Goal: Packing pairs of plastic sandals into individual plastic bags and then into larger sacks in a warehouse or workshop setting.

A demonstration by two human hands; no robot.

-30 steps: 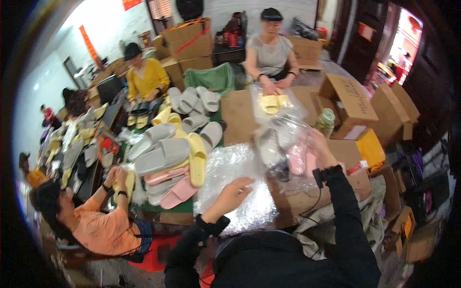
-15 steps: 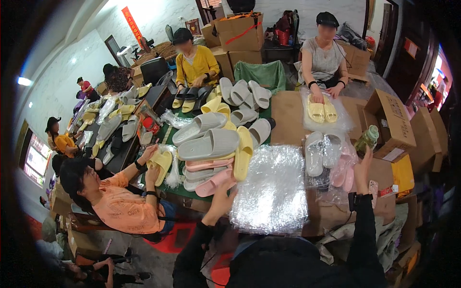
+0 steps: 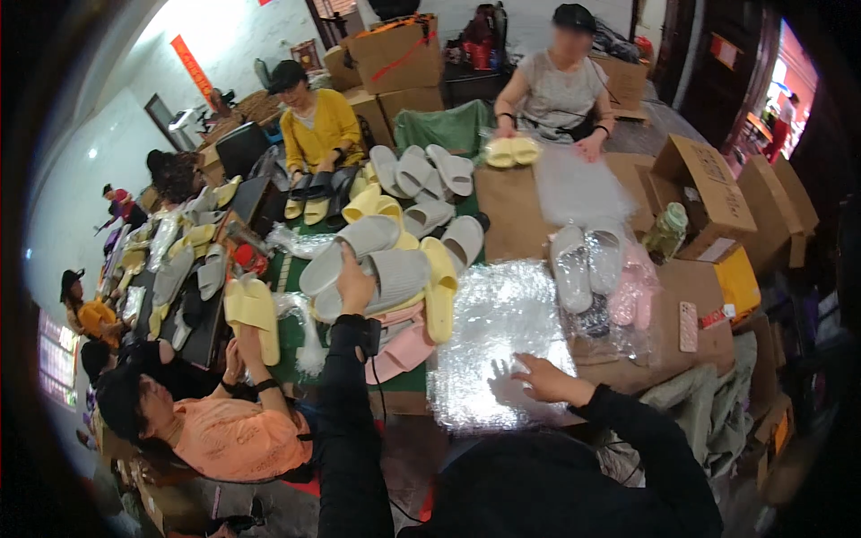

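The fingers of the left hand (image 3: 355, 289) are being hidden by a ribbed grey slipper (image 3: 402, 273), so it cannot be told whether the slipper is being gripped; only the thumb and the back of the hand are being shown; the pink slipper (image 3: 408, 348) below is being partly covered by the left sleeve (image 3: 348, 386); the contents of the open cardboard box (image 3: 713, 193) are being largely concealed by its walls.

The ribbed grey slipper is being borne near the top of a mixed pile on the counter (image 3: 504, 211), left of the glossy plastic sheeting (image 3: 489, 309); it is being marked by a thick pale sole and fine grooves across its strap; the sheeting is being brightened by crinkled silvery reflections; over its near right part the right hand (image 3: 549, 380) is being held with fingers loosely spread, and contact cannot be made out.

Farther right, grey slippers (image 3: 572, 267) and pink slippers (image 3: 635, 287) are being enclosed in clear bags; beside them a greenish bottle (image 3: 666, 231) is being kept upright.
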